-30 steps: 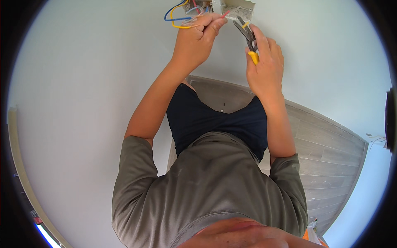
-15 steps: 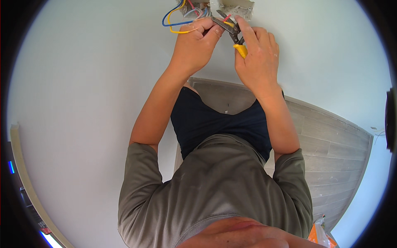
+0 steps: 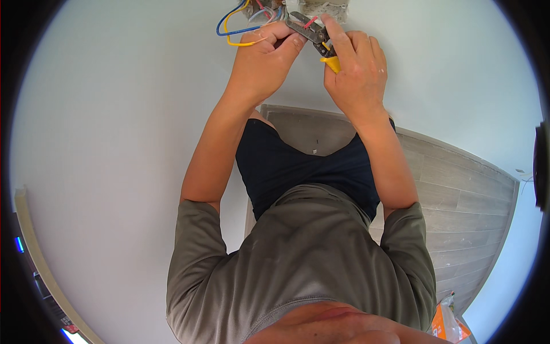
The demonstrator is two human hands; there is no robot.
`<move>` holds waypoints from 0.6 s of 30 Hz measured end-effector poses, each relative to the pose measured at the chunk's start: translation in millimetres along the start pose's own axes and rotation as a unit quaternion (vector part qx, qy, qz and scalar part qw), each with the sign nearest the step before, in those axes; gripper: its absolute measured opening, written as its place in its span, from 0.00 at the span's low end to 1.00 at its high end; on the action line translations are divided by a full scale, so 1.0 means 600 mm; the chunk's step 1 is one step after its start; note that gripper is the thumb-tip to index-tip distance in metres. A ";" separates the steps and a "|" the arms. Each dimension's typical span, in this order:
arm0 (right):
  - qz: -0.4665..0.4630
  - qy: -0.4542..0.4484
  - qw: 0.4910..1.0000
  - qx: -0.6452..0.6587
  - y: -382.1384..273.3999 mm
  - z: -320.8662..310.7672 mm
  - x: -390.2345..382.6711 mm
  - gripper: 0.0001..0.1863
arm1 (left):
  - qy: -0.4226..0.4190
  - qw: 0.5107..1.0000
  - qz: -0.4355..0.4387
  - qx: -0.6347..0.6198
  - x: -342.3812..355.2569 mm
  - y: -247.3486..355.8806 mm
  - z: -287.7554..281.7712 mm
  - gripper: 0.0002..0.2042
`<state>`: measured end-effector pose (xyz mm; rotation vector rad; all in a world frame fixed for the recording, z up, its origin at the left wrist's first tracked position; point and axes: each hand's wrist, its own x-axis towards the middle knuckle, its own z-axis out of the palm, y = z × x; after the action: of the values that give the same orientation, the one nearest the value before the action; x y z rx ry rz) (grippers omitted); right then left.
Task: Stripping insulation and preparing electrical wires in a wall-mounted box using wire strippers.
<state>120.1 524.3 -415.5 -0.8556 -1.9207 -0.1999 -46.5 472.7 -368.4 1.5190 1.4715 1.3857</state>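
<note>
My left hand [image 3: 258, 63] is closed at the wires by the wall opening [image 3: 326, 10], pinching a red wire [image 3: 310, 22] with thumb and finger. My right hand [image 3: 355, 74] grips a dark wire stripper [image 3: 315, 35] with yellow handles, whose jaws lie across the red wire beside my left fingertips. A blue wire [image 3: 219, 27] and a yellow wire [image 3: 228, 34] loop out to the left of my left hand, among grey and light blue wires at the opening. Some of the wire ends are hidden by my fingers.
Around the opening is a white wall [image 3: 126, 114]. Grey plank flooring [image 3: 452, 218] lies below, with an orange-and-clear bag [image 3: 450, 318] at the lower right. Thin wires [image 3: 524, 182] stick out at the far right. A beige strip [image 3: 28, 229] edges the left side.
My right hand has moved left and up toward my left hand, bringing the stripper's jaws from beside the red wire onto it. My left hand has shifted slightly left.
</note>
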 end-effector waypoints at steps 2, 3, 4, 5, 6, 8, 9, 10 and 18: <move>-0.010 0.013 1.000 -0.011 0.012 0.013 -0.002 0.36 | -0.017 1.000 -0.013 -0.009 -0.005 0.007 -0.002 0.09; -0.025 0.033 0.999 -0.020 0.019 0.023 -0.002 0.36 | -0.031 0.999 -0.025 -0.017 -0.006 0.012 -0.005 0.09; -0.043 0.053 0.997 -0.026 0.022 0.028 -0.002 0.36 | -0.030 0.999 -0.025 -0.018 -0.007 0.019 -0.009 0.09; -0.044 0.053 0.997 -0.026 0.021 0.032 -0.005 0.36 | -0.051 0.998 -0.041 -0.010 -0.007 0.027 -0.014 0.10; -0.037 0.050 0.998 -0.018 0.017 0.036 -0.008 0.35 | -0.072 0.996 -0.057 -0.003 -0.006 0.032 -0.018 0.10; -0.033 0.048 0.998 -0.007 0.007 0.043 -0.007 0.35 | -0.074 0.995 -0.062 0.023 -0.004 0.033 -0.028 0.11; -0.019 0.040 0.999 0.015 0.002 0.045 -0.007 0.34 | -0.079 0.993 -0.067 0.050 -0.003 0.033 -0.030 0.11; -0.004 0.032 0.999 0.036 -0.002 0.045 -0.007 0.34 | -0.077 0.994 -0.067 0.049 -0.004 0.035 -0.030 0.11; 0.194 -0.129 0.914 0.332 -0.049 -0.005 -0.028 0.26 | -0.071 0.975 0.113 0.179 -0.010 -0.001 -0.024 0.18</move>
<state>107.8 493.2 -421.7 -0.7879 -1.8183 0.8020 -59.3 464.0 -366.5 2.0216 1.5562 1.1448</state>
